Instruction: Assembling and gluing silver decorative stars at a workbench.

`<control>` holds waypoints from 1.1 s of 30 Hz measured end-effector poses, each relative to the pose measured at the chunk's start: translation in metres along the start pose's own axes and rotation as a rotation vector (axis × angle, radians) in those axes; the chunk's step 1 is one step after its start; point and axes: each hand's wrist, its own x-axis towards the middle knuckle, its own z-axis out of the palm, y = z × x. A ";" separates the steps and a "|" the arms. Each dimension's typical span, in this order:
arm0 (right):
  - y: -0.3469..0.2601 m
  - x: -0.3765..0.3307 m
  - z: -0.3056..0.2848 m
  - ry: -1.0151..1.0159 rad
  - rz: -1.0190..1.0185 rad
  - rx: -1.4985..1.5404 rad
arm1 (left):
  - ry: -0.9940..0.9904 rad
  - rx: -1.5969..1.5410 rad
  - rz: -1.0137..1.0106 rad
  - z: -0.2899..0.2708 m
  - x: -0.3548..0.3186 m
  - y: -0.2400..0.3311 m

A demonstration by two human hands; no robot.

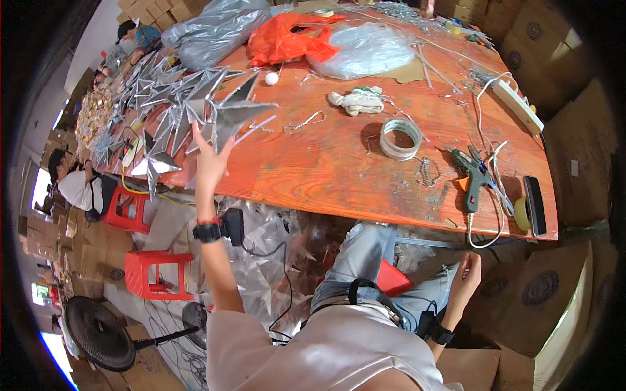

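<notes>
L hand [212, 166] at silver star [236, 112], fingers spread, grip unclear. R hand [465, 274] nr tbl [293, 169] edge, half-curled, can't tell if holding.

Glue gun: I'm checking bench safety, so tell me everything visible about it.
The glue gun looks plastic, dark greenish, with an orange trigger and red switch. It lies on its side on the table, nozzle away from the near edge. Its white cord loops past that edge. The right hand, nearest, isn't touching it.
</notes>
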 end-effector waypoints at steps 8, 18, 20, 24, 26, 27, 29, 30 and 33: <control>-0.040 0.010 -0.023 0.032 -0.169 0.076 | -0.297 -0.190 0.290 0.060 -0.088 0.069; -0.096 0.030 -0.112 -0.066 -0.451 -0.458 | -1.103 -0.412 0.615 0.123 -0.172 0.139; -0.082 0.014 -0.127 -0.142 -0.408 -0.509 | -1.167 -0.352 0.847 0.132 -0.182 0.145; -0.062 -0.028 -0.156 -0.052 -0.132 -0.305 | -1.250 -0.410 1.104 0.156 -0.195 0.160; -0.048 -0.058 -0.167 0.163 0.071 -0.335 | -1.227 -0.453 1.110 0.163 -0.207 0.181; -0.041 -0.077 -0.174 0.293 0.200 -0.317 | -1.232 -0.491 1.156 0.168 -0.210 0.195; -0.020 -0.118 -0.189 0.485 0.537 -0.390 | -1.132 -0.541 1.185 0.175 -0.214 0.198; 0.000 -0.144 -0.193 0.660 0.578 -0.446 | -1.178 -0.557 1.203 0.176 -0.218 0.202; 0.057 -0.220 -0.192 1.048 0.880 -0.595 | -1.290 -0.545 1.036 0.173 -0.220 0.206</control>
